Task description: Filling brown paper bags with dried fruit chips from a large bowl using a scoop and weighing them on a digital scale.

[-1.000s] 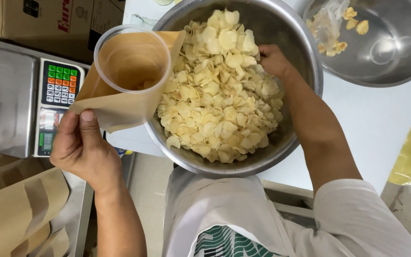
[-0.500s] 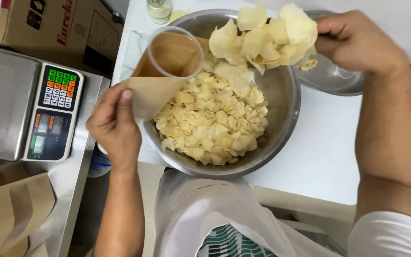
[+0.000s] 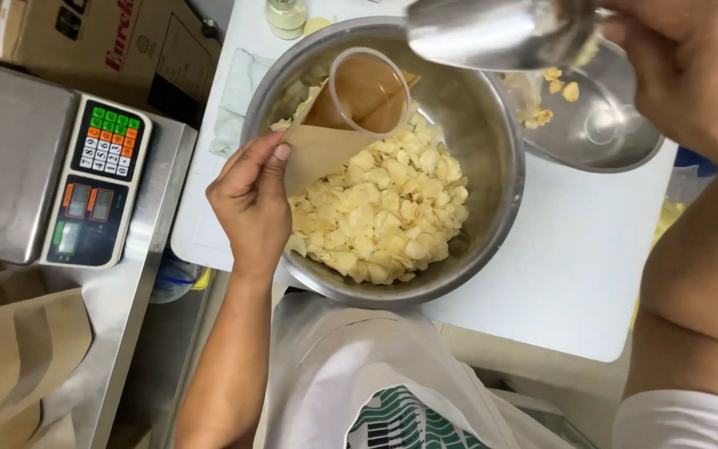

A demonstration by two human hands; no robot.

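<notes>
Pinching a brown paper bag (image 3: pixel 317 154) (clear ring inside), left hand (image 3: pixel 251 204); right hand (image 3: pixel 691 66) grips a steel scoop (image 3: pixel 492 33).

chips (image 3: pixel 384 220) in bowl (image 3: pixel 500 208) | scale (image 3: pixel 97 187) left of bowl | second bowl (image 3: pixel 617 141) right

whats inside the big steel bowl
Pale chips fill the big steel bowl; the left hand holds a brown paper bag over them. The bowl's bottom is covered.

The left hand (image 3: pixel 251 204) pinches with thumb extended, forearm reaching up from below; the right hand (image 3: pixel 691 66) is raised high, fingers closed.
</notes>
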